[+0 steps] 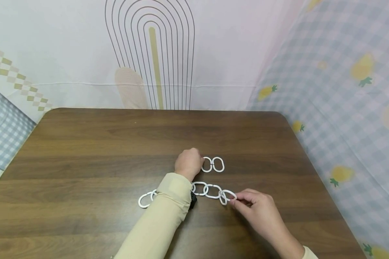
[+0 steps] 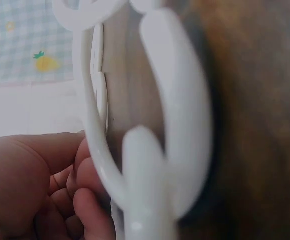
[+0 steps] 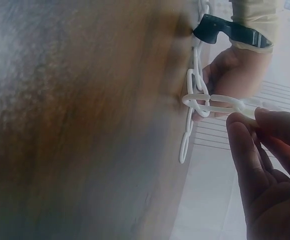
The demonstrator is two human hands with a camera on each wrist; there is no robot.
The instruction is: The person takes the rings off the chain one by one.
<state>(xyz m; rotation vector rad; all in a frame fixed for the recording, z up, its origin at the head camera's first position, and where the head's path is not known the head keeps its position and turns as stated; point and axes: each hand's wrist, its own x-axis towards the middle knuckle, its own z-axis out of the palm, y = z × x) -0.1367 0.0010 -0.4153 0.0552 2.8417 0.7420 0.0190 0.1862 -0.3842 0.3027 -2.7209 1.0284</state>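
Observation:
My right hand (image 1: 257, 212) pinches an oval white plastic chain link (image 1: 229, 194) between thumb and fingertips, at the right end of a linked chain (image 1: 213, 191). In the right wrist view this link (image 3: 219, 103) stretches from the chain to the fingertips. Farther back, my left hand (image 1: 188, 163) has its fingers curled, thumb and fingertip at the left edge of a loose white link (image 1: 206, 169). Another loose link (image 1: 223, 164) lies right beside that one. Close to the camera, chain links (image 2: 184, 100) partly cover the left fingertips in the left wrist view.
The left forearm (image 1: 159, 223) crosses over the chain and hides its middle. Past the forearm, the chain's left end (image 1: 144, 206) lies on the brown wooden table (image 1: 68, 151). A black strap (image 3: 239, 34) is round the left wrist. Printed cloth (image 1: 227, 54) hangs behind the table.

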